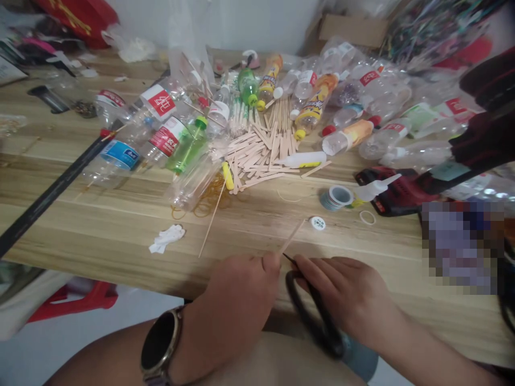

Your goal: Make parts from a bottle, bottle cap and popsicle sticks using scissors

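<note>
My left hand, with a watch on its wrist, is closed around a thin flat wooden stick that slants up and away over the table. Black-handled scissors are in my right hand. Their dark tip is close to the stick just beside my left fingers; whether it touches cannot be made out. Near the stick's far end lies a small white disc with a dark pattern. Behind it stands a small grey-blue tub or spool.
Loose wooden sticks lie mid-table with a glue bottle. Many plastic bottles crowd the back. A red-and-black power tool stands right. Rubber bands, a thin stick and crumpled white material lie left; a long dark bar crosses there.
</note>
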`<control>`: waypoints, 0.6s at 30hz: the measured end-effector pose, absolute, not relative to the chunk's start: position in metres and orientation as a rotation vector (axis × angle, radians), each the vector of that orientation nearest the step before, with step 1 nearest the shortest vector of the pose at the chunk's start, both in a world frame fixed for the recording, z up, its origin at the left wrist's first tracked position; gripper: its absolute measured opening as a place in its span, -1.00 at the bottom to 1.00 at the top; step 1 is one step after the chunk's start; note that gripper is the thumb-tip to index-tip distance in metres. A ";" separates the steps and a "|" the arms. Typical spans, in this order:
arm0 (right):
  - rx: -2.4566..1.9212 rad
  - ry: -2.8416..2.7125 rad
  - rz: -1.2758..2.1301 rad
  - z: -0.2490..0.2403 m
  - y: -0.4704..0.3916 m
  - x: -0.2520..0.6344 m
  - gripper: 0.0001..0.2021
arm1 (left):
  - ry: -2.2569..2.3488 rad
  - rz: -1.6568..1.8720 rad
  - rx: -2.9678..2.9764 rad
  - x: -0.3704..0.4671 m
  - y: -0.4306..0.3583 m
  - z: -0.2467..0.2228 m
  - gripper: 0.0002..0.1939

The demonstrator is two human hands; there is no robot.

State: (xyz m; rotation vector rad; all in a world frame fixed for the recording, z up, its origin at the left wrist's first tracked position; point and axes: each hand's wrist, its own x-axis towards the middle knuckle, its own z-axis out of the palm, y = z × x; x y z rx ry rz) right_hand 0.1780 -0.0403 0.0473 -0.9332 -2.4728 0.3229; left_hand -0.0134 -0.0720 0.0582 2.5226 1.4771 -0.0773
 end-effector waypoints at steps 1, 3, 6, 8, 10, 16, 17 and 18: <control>-0.924 -2.478 0.259 0.047 -0.040 0.179 -0.61 | 1.487 -0.073 2.519 -0.014 -0.072 0.058 -0.75; -0.960 -2.485 0.365 0.047 -0.040 0.179 -0.55 | 1.529 -0.094 2.531 -0.014 -0.073 0.058 -0.75; -0.999 -2.465 0.563 0.050 -0.040 0.176 -0.48 | 1.544 -0.125 2.566 -0.015 -0.073 0.058 -0.73; -0.886 -2.517 0.358 0.053 -0.038 0.175 -0.53 | 1.490 -0.084 2.576 -0.015 -0.073 0.057 -0.74; -0.765 -2.548 0.102 0.055 -0.037 0.176 -0.58 | 1.460 -0.047 2.570 -0.015 -0.073 0.056 -0.74; -1.081 -2.368 1.019 0.057 -0.037 0.176 -0.44 | 1.547 -0.099 2.571 -0.016 -0.073 0.058 -0.74; -1.055 -2.402 0.946 0.057 -0.037 0.178 -0.46 | 1.535 -0.103 2.556 -0.017 -0.073 0.058 -0.75; -0.989 -2.472 0.746 0.056 -0.036 0.180 -0.51 | 1.510 -0.100 2.536 -0.017 -0.073 0.058 -0.75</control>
